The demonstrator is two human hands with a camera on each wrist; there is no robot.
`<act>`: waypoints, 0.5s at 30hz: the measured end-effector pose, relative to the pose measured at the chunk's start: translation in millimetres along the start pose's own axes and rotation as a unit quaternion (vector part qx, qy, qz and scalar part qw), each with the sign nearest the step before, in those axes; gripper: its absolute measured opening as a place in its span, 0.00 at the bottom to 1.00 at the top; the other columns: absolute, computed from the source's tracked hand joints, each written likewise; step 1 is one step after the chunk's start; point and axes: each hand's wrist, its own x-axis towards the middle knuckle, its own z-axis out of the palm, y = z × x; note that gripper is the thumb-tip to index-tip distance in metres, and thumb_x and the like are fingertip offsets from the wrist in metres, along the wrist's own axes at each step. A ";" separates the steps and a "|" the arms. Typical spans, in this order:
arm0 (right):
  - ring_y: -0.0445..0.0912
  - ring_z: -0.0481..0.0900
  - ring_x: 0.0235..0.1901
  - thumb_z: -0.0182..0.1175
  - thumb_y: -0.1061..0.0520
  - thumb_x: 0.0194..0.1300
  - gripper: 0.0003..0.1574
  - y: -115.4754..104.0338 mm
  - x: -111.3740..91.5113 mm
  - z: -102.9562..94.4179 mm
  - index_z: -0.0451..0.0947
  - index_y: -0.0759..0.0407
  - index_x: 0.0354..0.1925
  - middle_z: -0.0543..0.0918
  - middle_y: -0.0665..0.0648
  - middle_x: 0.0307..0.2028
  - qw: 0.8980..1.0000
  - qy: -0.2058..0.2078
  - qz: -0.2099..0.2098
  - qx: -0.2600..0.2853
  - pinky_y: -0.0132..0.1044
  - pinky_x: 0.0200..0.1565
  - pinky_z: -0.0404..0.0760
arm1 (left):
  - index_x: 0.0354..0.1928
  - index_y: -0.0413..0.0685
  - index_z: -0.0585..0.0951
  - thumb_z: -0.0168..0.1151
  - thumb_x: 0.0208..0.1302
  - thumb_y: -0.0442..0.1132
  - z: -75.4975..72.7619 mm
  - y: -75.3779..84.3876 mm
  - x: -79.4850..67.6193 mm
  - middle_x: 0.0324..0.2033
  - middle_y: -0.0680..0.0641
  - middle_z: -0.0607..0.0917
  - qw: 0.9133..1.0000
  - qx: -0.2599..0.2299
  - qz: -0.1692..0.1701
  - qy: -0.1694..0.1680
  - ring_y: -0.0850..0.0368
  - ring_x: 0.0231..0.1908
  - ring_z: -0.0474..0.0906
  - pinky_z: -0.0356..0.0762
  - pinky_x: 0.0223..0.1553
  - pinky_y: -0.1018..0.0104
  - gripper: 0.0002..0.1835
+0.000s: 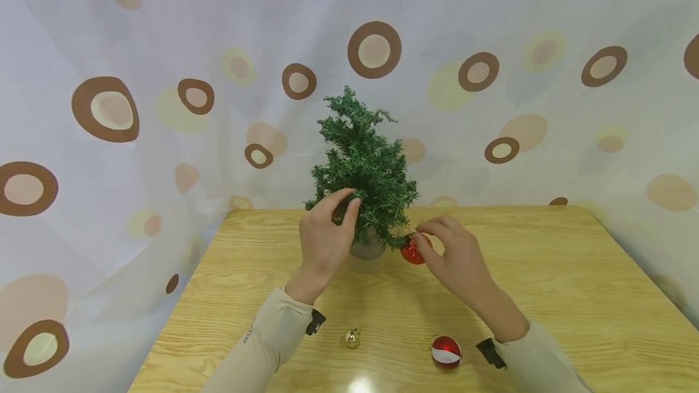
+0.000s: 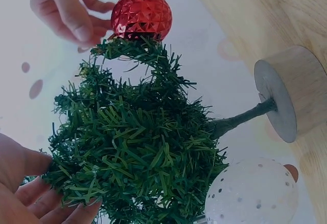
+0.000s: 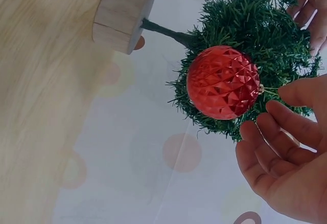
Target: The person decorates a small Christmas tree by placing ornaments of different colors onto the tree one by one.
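A small green tree (image 1: 360, 165) stands toward the far side of the table (image 1: 546, 272). The left hand (image 1: 324, 238) pinches the tree's near foliage (image 2: 66, 175). The right hand (image 1: 459, 259) pinches the gold loop (image 3: 271, 88) of a faceted red bauble (image 1: 413, 252) at the tree's lower right. Nearer lie a gold ball (image 1: 352, 338) and, farther right, a red-and-white ball (image 1: 446, 352).

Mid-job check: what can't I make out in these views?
Red ball: head view; the right hand covers part of it.
Far end of its loop: right wrist view; lost at that hand's thumb.
Trunk: head view; hidden by the tree's foliage.
White ball: right wrist view; cut by the top edge.
Gold ball: head view; loop detail too small.
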 end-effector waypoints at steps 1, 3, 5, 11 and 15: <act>0.52 0.87 0.40 0.70 0.67 0.66 0.06 0.7 -2.0 -0.9 0.88 0.63 0.42 0.87 0.58 0.41 1.000 -0.004 0.004 -0.001 0.50 0.37 0.86 | 0.53 0.39 0.89 0.68 0.74 0.39 -0.1 -0.1 0.0 0.39 0.41 0.92 1.000 0.000 0.000 -0.001 0.52 0.30 0.86 0.85 0.33 0.57 0.13; 0.52 0.87 0.40 0.70 0.67 0.66 0.07 2.5 -6.3 -2.5 0.88 0.63 0.43 0.87 0.58 0.41 1.000 -0.016 0.012 -0.003 0.50 0.38 0.86 | 0.52 0.39 0.89 0.67 0.74 0.39 -0.1 -0.6 0.3 0.39 0.41 0.92 1.000 -0.001 0.001 -0.001 0.52 0.29 0.85 0.85 0.32 0.57 0.12; 0.52 0.87 0.40 0.70 0.65 0.66 0.08 4.0 -10.6 -4.1 0.88 0.63 0.44 0.87 0.58 0.41 0.999 -0.033 0.025 -0.003 0.51 0.39 0.86 | 0.52 0.39 0.89 0.67 0.74 0.39 0.1 -0.9 0.7 0.39 0.41 0.92 1.000 -0.001 0.001 -0.002 0.52 0.29 0.85 0.84 0.31 0.57 0.12; 0.54 0.88 0.41 0.70 0.59 0.69 0.12 5.9 -23.9 -8.7 0.88 0.64 0.49 0.88 0.60 0.45 0.995 -0.077 0.064 -0.007 0.49 0.38 0.86 | 0.52 0.39 0.89 0.68 0.73 0.38 0.6 -1.9 1.3 0.40 0.41 0.92 1.000 -0.003 -0.002 -0.004 0.52 0.29 0.85 0.84 0.31 0.58 0.12; 0.51 0.86 0.40 0.72 0.60 0.67 0.12 8.1 -32.4 -10.4 0.88 0.63 0.48 0.88 0.58 0.43 0.995 -0.078 0.068 -0.013 0.42 0.34 0.84 | 0.52 0.38 0.89 0.67 0.74 0.38 0.1 -2.2 1.5 0.39 0.41 0.92 1.000 -0.004 -0.003 -0.004 0.52 0.29 0.85 0.84 0.31 0.57 0.12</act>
